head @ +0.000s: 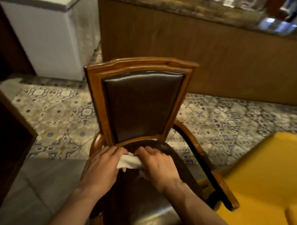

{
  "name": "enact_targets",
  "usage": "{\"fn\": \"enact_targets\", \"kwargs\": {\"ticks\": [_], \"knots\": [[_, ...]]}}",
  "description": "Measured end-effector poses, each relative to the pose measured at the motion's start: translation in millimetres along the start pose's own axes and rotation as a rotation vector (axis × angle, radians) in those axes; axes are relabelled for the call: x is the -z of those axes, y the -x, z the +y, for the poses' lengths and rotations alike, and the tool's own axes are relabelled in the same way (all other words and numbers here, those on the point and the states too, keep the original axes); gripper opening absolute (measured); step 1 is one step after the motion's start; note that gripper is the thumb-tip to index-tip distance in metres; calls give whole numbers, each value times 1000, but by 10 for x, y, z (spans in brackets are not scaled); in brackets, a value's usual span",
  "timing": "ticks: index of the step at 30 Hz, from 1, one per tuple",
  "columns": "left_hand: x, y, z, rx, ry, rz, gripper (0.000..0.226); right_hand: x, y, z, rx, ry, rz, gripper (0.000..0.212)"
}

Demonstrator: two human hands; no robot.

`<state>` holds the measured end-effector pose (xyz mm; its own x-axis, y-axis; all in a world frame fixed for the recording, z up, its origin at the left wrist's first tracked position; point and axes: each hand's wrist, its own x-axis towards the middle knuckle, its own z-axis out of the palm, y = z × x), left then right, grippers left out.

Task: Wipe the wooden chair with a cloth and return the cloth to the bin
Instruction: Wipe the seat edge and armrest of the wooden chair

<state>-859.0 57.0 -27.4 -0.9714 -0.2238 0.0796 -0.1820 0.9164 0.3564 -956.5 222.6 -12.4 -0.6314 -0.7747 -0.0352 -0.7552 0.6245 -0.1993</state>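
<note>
Together, my left hand point(102, 164) and my right hand point(157, 165) close around a bunched white cloth point(129, 161), one at each end, fingers curled over it and knuckles up. The cloth sits low over the far end of the dark leather seat point(135, 210), just near of the padded backrest point(139, 102). Both bare forearms reach in from the near edge. The wooden chair point(141, 63) faces me, its carved frame rising behind my hands, its right armrest point(210, 171) curving toward me. A yellow cushion point(264, 176) lies just beside that armrest on the right. Patterned floor tiles point(54, 113) spread to both sides. Far off stand a white cabinet point(44, 22) at left and a wood-panelled counter point(221, 56) at right.
</note>
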Motion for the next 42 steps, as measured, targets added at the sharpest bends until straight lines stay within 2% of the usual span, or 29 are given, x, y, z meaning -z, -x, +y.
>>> {"fn": "enact_targets", "kwargs": {"ticks": [6, 13, 21, 30, 37, 42], "knots": [[253, -283, 644, -195, -128, -19, 62, 489, 556, 260, -178, 51, 127, 50], [314, -300, 1253, -410, -101, -63, 65, 864, 1300, 438, -341, 84, 170, 52], [196, -167, 1784, -540, -53, -116, 59, 885, 1947, 549, -445, 45, 209, 50], [-345, -339, 2573, -625, -51, -179, 51, 684, 2318, 1204, -507, -58, 214, 39], [-825, -709, 3070, -622, -94, -235, 50, 601, 2436, 1992, -438, -107, 175, 63], [-1125, -983, 3315, -603, -89, -222, 49, 463, 2391, 2516, -449, -110, 203, 57]]}}
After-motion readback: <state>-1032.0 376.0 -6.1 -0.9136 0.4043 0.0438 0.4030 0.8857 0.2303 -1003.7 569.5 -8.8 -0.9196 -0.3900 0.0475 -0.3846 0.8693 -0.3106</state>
